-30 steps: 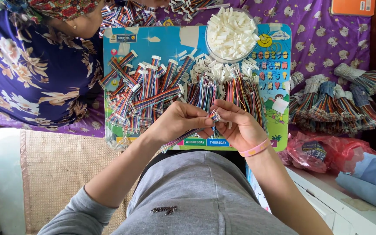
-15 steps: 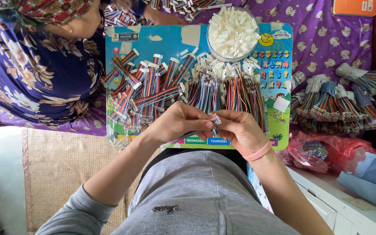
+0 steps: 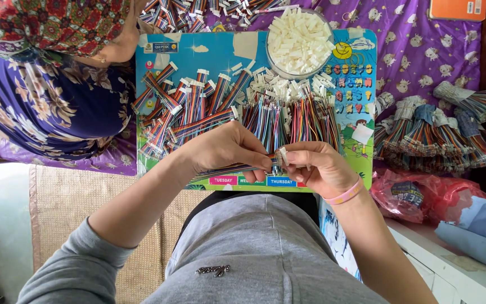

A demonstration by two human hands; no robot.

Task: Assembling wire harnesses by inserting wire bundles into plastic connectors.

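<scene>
My left hand pinches a flat strip of multicoloured ribbon wire near its end. My right hand, with a pink wristband, holds a small white plastic connector against the wire tips. Both hands meet over the near edge of a colourful children's board. On the board lie loose coloured wire strips and finished wires with white connectors. A clear bowl of white connectors sits at the board's far side.
Another person in a floral purple garment sits at the far left. Bundled wire sets lie at right on a purple cloth. A red plastic bag and a white cabinet edge are at lower right. A woven mat covers the floor.
The hands stay together at the wire end, with only small finger shifts. The other person's head has moved slightly.
</scene>
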